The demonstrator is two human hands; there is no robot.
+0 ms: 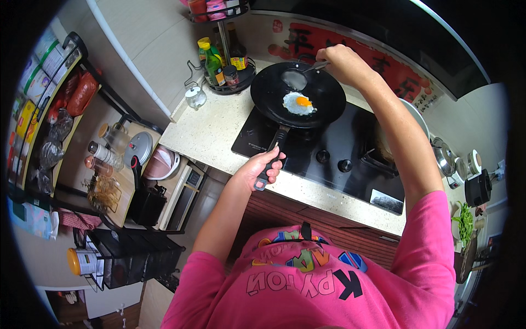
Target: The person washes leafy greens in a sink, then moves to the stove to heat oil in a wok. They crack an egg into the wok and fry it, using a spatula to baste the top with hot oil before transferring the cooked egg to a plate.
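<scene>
A black wok [263, 96] rests over the left burner area of a black glass gas hob [304, 160]. My left hand [263, 166] is wrapped around the wok's long black handle [280, 137], thumb on top. In the wok lies a fried egg [292, 105] with a set white and an orange yolk toward its right side. Above the far rim, my right hand [343, 61] holds a metal spatula [294, 80] by its handle. The spatula's head is in the wok, just beyond the egg and apart from it. Most of its handle is hidden by my fingers.
A tiered rack [230, 87] with sauce bottles stands behind the wok's left. Near it is a small glass jar [195, 97]. A pale-rimmed pan [413, 117] sits at right, partly behind my arm. A range hood [411, 45] overhangs the back. Shelves [119, 193] stand left.
</scene>
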